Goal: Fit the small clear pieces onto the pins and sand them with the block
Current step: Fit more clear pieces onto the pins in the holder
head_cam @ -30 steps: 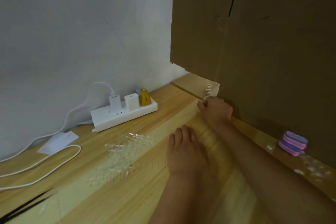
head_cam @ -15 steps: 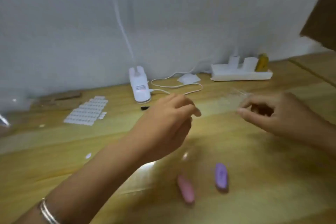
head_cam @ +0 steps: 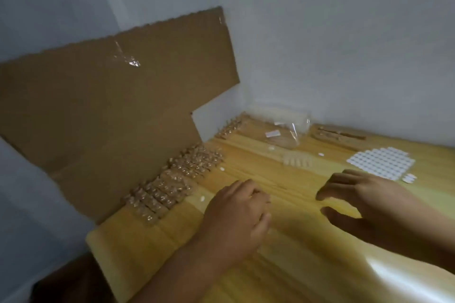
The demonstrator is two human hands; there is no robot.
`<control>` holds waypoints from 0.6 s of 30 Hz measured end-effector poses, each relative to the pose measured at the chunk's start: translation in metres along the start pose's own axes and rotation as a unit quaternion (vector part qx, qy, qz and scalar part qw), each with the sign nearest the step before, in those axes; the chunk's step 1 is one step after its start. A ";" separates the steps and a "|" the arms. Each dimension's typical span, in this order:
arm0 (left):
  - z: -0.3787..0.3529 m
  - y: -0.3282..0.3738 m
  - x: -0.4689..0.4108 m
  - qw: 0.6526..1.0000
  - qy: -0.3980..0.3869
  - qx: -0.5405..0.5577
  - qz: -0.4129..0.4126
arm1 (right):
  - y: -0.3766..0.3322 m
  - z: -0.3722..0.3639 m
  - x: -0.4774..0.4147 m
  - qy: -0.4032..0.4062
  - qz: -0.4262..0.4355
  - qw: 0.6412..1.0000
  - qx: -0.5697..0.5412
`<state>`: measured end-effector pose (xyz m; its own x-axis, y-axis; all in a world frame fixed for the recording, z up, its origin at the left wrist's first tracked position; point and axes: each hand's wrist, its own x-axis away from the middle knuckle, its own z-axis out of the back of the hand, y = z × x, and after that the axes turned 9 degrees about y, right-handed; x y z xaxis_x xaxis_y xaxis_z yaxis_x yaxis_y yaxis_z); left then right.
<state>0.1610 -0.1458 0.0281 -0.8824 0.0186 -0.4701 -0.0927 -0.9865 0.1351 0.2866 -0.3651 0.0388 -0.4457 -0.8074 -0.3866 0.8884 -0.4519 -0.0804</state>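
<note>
Since half a second ago our view has swung left along the wooden table [head_cam: 307, 265]. The power strip and the pink and purple sanding blocks have dropped out of frame, and a cardboard panel [head_cam: 110, 110] now stands along the table's left edge. At its foot run rows of pins [head_cam: 157, 194], many capped with small clear pieces [head_cam: 194, 160] that glint in the light. Our left hand [head_cam: 236, 219] hovers just beside those rows, fingers curled under; we cannot tell whether it holds anything. Our right hand [head_cam: 364, 200] is apart to the right, thumb and fingers spread in a wide curve with nothing seen between them. We judge the clear pieces to be light, hard, slick and easily flicked away. They are best pinched at their sides by the fingertips and pressed straight down onto a pin. Farther back lie a clear plastic bag [head_cam: 283, 130], a short row of pale pieces [head_cam: 296, 161] and a sheet of white pads [head_cam: 381, 162]. Motion blur smears the rows, so we cannot make out which pins are bare, and both forearms are cut off by the frame.
</note>
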 end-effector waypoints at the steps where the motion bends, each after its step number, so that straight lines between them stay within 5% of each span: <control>1: 0.003 -0.013 0.003 0.999 0.004 -0.020 0.026 | -0.009 -0.010 -0.023 -0.010 0.001 1.000 -0.001; 8: 0.008 -0.094 0.017 0.985 0.031 -0.079 0.150 | -0.047 -0.093 -0.155 -0.091 -0.082 0.988 -0.096; 18: -0.026 -0.100 -0.003 0.997 0.005 -0.039 0.064 | -0.039 -0.143 -0.236 -0.072 -0.200 0.950 -0.229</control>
<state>0.1853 -0.0515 -0.0064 -0.8803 -0.1090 -0.4618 0.0567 -0.9904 0.1258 0.3727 -0.1022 0.0016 -0.7383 -0.6646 -0.1150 0.5854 -0.5466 -0.5987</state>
